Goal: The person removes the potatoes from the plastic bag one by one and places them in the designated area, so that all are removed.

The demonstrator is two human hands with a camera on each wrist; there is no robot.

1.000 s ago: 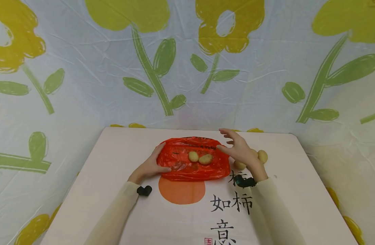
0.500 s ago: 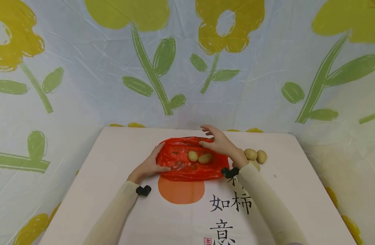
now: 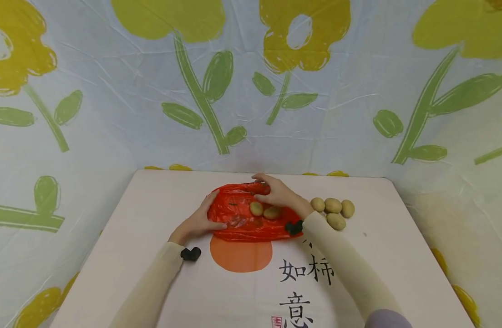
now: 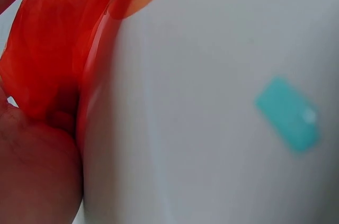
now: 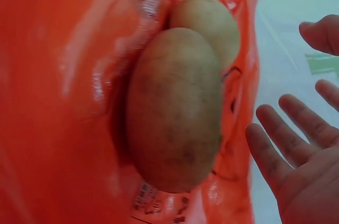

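A crumpled red plastic bag [image 3: 238,228] lies on the table with two potatoes [image 3: 271,212] on it. My left hand [image 3: 195,224] rests at the bag's left end, thumb and fingers spread wide along its edge; in the left wrist view its palm [image 4: 37,171] lies against the red plastic. Over the bag's back right part is my right hand [image 3: 280,193], fingers extended and apart. The right wrist view shows that hand [image 5: 307,160] empty, beside the larger potato [image 5: 175,110] and the smaller potato [image 5: 212,28] on the bag.
To the right of the bag, several more potatoes [image 3: 336,221] sit in a group, partly behind the right forearm. The white table [image 3: 144,205] bears a printed orange circle [image 3: 240,257] and black characters. Flower-patterned cloth [image 3: 152,82] hangs behind and at both sides.
My right hand has moved left from beside the potato group to over the bag, uncovering more of the group. The left hand, bag and the two potatoes on it stay put.
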